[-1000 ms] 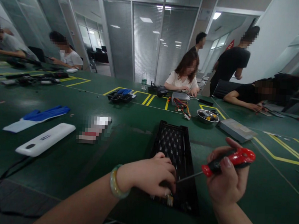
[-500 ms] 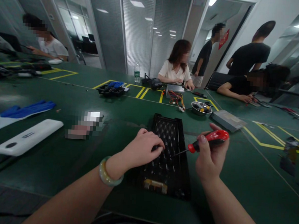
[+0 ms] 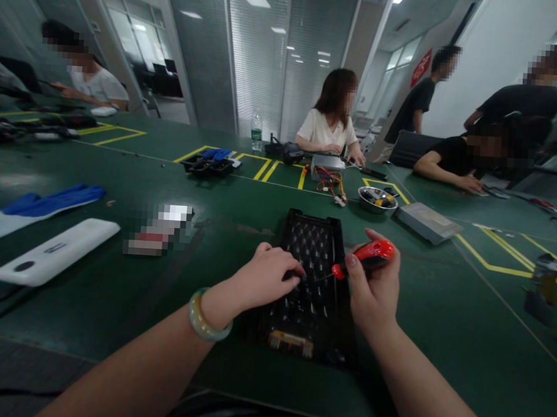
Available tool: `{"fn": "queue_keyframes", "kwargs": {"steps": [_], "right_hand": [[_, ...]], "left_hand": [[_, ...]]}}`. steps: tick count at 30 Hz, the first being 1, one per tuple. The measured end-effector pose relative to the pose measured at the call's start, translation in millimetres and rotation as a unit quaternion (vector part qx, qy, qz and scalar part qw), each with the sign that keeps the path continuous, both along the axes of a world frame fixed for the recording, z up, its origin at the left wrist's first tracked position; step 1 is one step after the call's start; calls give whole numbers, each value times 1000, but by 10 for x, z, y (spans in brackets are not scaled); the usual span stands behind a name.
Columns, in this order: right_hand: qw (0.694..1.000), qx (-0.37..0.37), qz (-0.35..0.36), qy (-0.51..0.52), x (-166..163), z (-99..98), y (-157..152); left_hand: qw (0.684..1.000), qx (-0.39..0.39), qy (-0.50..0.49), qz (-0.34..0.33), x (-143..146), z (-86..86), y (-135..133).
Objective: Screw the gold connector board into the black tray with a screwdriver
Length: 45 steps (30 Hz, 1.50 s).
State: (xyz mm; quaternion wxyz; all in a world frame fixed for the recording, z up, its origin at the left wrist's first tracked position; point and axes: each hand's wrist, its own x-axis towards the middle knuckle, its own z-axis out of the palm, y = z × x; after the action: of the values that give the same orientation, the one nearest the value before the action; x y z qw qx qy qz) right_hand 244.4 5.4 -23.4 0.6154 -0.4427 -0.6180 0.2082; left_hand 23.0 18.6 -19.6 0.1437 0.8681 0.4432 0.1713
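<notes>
A black perforated tray-like casing [image 3: 315, 242] lies lengthwise on the green table [image 3: 239, 231] in front of me. My left hand [image 3: 265, 278] rests on its left side, fingers curled and pinched over a spot on the mesh; what they pinch is hidden. My right hand [image 3: 372, 288] is closed round a red-and-black screwdriver [image 3: 365, 255], whose thin shaft points left and down to the casing just beside my left fingertips. A small brownish circuit part [image 3: 291, 343] sits at the casing's near end.
A white power bank [image 3: 56, 258] and blue gloves [image 3: 43, 205] lie at the left. A metal bowl [image 3: 377, 199], a grey drive [image 3: 427, 222], wires and black trays lie further back. Several people sit or stand round the table's far side.
My right hand and screwdriver have moved left and closer to my left hand, over the casing. My left hand shifted from the casing's near end to its middle. The view tilted up.
</notes>
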Motion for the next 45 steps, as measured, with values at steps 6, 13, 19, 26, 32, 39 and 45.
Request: {"fn": "queue_keyframes", "kwargs": {"steps": [6,13,19,26,32,39,45], "right_hand": [[999,43,-23,21,8,34,20],[992,110,-8,53,12,114,-10],[988,144,6,58,17,161,-31],[982,174,12,78,6,203,-44],[976,191,-6,104,18,243,-27],[979,178,-17,93,41,219,-3],[988,144,-36,39,69,169,-25]], "left_hand": [[999,-9,27,-19,61,-51,-13],[999,-35,6,-31,88,-62,-8],[997,-64,-13,-35,99,-48,-1],[994,-95,-41,-39,106,4,-7],[992,-102,-70,-40,83,-8,-18],[991,-85,-96,-22,69,56,-11],[979,-133,-94,-121,126,142,-115]]}}
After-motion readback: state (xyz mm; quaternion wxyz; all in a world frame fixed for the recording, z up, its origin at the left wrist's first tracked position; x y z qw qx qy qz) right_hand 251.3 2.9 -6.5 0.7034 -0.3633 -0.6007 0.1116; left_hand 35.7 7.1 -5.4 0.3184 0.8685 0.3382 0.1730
